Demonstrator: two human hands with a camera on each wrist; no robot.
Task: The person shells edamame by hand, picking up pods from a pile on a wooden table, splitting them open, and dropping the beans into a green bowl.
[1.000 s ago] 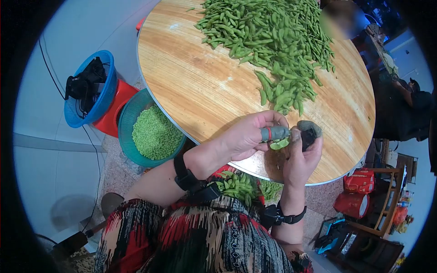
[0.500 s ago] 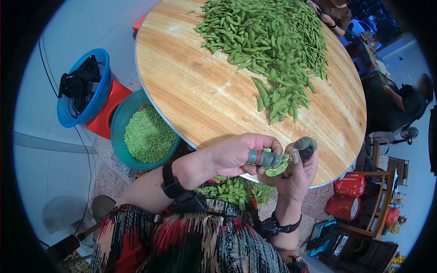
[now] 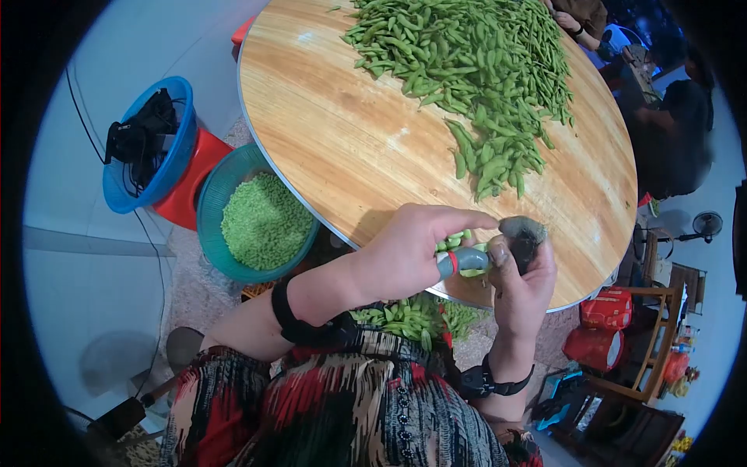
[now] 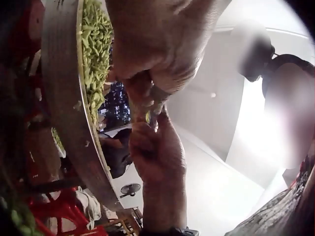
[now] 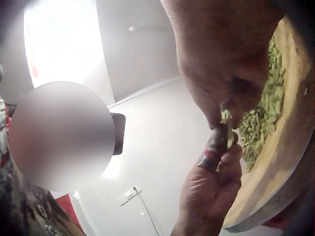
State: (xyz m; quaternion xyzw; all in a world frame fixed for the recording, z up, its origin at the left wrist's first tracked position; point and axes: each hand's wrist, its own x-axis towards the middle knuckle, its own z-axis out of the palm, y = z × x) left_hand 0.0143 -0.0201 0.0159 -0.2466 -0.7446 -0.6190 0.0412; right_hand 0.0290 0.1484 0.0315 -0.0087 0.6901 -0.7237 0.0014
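okay, the pod looks split: left hand curled round it and some beans, right hand pinching its end.

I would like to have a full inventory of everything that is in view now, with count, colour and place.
Table: one, light wood, before the person
Pods: too many to count, green, heaped on table
Lower pods: many, green, below table edge
Held pod: one, green, between hands
Beans: uncountable, pale green, in basket
Basket: one, teal, left
Basin: one, blue, upper left, dark contents unclear
Red containers: two, right
Fan: one, dark, far right
Wall socket: one, white
Other people: at least two, dark clothes, beyond table
Wrist straps: two, black
Left hand: one, grey finger cover, red band
Right hand: one, dark grey finger cover
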